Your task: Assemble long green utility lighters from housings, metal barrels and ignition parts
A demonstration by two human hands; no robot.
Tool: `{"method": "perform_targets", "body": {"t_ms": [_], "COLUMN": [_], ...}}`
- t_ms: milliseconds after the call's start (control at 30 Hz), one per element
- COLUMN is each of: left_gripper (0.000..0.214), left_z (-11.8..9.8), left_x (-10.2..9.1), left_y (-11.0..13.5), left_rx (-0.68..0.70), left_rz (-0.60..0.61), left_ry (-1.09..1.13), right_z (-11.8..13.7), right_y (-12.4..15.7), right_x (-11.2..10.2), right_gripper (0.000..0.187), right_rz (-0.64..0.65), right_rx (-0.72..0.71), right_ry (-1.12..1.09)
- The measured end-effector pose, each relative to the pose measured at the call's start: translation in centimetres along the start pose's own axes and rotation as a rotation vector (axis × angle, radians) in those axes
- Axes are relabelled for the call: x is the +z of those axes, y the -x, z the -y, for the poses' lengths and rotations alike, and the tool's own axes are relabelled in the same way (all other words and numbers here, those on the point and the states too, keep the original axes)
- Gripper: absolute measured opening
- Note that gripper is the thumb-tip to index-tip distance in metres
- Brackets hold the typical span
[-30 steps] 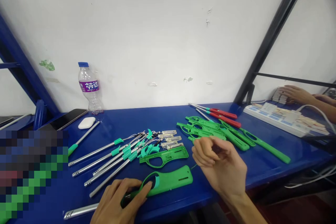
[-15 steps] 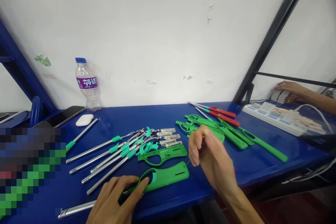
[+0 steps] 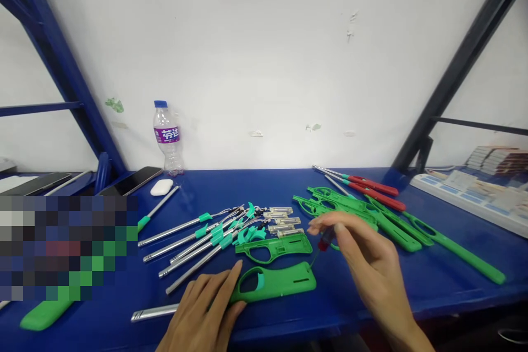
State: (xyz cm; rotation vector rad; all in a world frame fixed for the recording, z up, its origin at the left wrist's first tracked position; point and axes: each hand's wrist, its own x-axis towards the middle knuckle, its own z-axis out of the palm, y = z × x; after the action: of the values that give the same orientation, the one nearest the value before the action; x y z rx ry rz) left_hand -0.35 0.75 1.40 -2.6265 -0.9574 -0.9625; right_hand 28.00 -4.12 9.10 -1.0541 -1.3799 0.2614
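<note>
A white wall (image 3: 264,66) fills the far side, and before it stretches a blue bench (image 3: 247,187). The right hand (image 3: 371,264) is curled nearly closed around a small screwdriver (image 3: 324,242), whose thin shaft slants down to the far right corner of a green lighter (image 3: 284,280). The left hand (image 3: 206,300), fingers fairly straight and close together, holds the lighter by its neck, thumb on the near side. That lighter lies at the near middle of the bench, its metal tube jutting out left of the hand. A white power strip (image 3: 474,203) lies far right; a bottle (image 3: 167,135) with a purple label stands far left. Green handle shells (image 3: 396,231) sprawl on the right, near two red lighters (image 3: 388,199). Metal tubes (image 3: 177,230) with teal parts lie left of centre. A phone (image 3: 142,179) rests far left, near a smaller white case (image 3: 161,187). Little clear pieces (image 3: 289,221) sit beyond an open green shell (image 3: 284,246).
</note>
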Motion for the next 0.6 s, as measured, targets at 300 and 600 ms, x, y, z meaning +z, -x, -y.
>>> {"method": "perform_targets", "body": {"t_ms": [300, 600], "left_gripper": [0.026, 0.028], "left_z": [-0.55, -0.18], "left_x": [0.14, 0.65], "left_y": [0.28, 0.94], "left_rx": [-0.089, -0.035], "left_rz": [0.064, 0.036], "left_ry": [0.136, 0.110], "right_z": [-0.48, -0.25], "right_y": [0.44, 0.60], "right_x": [-0.31, 0.05], "right_gripper": [0.020, 0.016], "right_rz": [-0.069, -0.109], "right_rx": [-0.023, -0.026], "right_ry": [0.092, 0.153]}}
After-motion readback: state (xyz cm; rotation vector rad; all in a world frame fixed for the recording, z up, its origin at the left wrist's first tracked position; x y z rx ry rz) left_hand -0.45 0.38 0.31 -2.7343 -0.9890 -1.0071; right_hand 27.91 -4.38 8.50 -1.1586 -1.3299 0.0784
